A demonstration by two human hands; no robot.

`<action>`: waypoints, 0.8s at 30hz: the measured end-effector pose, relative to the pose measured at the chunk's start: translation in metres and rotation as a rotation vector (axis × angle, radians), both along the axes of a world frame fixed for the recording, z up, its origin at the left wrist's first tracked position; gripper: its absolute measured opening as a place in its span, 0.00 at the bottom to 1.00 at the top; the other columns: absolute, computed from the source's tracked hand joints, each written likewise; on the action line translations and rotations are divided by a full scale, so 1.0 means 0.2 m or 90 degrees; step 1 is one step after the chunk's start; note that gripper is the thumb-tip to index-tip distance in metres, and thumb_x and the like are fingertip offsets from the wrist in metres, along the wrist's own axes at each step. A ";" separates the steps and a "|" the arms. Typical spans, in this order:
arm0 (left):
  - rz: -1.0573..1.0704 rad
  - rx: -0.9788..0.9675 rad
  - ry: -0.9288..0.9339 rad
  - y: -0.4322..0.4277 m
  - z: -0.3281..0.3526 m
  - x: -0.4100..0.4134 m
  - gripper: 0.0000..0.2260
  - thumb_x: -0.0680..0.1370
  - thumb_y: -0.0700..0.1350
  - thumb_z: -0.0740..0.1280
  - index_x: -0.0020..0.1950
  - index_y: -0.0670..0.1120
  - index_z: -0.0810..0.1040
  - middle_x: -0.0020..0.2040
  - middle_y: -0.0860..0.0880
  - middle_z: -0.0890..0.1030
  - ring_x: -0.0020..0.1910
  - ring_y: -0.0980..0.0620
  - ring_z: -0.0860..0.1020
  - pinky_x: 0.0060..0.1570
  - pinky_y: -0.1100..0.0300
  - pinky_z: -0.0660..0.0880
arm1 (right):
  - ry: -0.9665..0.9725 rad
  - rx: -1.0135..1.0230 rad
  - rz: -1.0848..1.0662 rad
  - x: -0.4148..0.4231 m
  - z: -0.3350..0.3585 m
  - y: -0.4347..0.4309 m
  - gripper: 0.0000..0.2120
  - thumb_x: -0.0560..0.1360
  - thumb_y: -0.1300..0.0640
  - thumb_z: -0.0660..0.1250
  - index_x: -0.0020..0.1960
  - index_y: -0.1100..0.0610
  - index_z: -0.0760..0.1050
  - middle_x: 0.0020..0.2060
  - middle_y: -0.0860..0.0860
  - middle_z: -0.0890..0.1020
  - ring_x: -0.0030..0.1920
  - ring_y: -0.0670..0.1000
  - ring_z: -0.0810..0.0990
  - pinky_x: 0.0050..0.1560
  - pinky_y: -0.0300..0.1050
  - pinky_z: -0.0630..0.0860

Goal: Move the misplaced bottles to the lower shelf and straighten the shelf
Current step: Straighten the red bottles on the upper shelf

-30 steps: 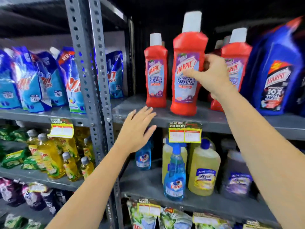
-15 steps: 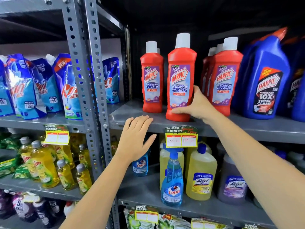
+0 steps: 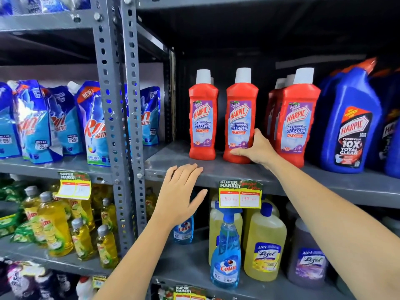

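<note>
Red Harpic bathroom cleaner bottles with white caps stand upright on the grey upper shelf [image 3: 216, 172]. My right hand [image 3: 257, 150] grips the base of the middle red bottle [image 3: 240, 118], thumb up its right side. Another red bottle [image 3: 203, 118] stands to its left, and a cluster of red bottles [image 3: 297, 122] to its right. My left hand [image 3: 179, 193] is open, fingertips resting on the shelf's front edge. The lower shelf [image 3: 186, 263] holds a blue Colin spray bottle [image 3: 226, 256], a small Colin bottle [image 3: 183, 231] partly behind my left hand, and yellow Lizol bottles [image 3: 265, 245].
Big blue Harpic bottles [image 3: 348, 126] fill the upper shelf's right end. A purple Lizol bottle [image 3: 307, 263] stands at the lower right. A perforated steel post [image 3: 125, 126] divides off the left rack of blue pouches and yellow dish-soap bottles. A price tag [image 3: 240, 194] hangs from the shelf edge.
The middle red bottle went from raised near the camera to standing in line on the shelf. My right hand slid from its label down to its base. My left hand stayed put.
</note>
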State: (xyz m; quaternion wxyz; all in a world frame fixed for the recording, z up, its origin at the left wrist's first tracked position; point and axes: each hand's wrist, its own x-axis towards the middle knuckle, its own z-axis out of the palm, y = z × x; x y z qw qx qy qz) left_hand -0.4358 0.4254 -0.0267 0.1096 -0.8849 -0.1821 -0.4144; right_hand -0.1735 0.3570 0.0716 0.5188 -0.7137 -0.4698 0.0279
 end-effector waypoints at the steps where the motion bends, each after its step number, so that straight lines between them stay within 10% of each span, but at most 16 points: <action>1: 0.000 -0.002 0.000 0.00 0.00 0.00 0.23 0.80 0.56 0.59 0.71 0.44 0.70 0.69 0.46 0.74 0.69 0.47 0.69 0.72 0.49 0.59 | 0.006 0.004 0.009 0.01 -0.01 0.00 0.40 0.60 0.52 0.84 0.65 0.56 0.67 0.61 0.52 0.79 0.57 0.51 0.79 0.57 0.46 0.75; 24: 0.009 0.020 -0.012 0.02 -0.03 0.02 0.23 0.79 0.55 0.62 0.71 0.45 0.69 0.69 0.47 0.73 0.69 0.47 0.68 0.73 0.48 0.57 | 0.073 -0.036 0.099 0.03 -0.03 -0.02 0.37 0.70 0.55 0.77 0.73 0.55 0.61 0.69 0.54 0.75 0.67 0.52 0.74 0.69 0.52 0.72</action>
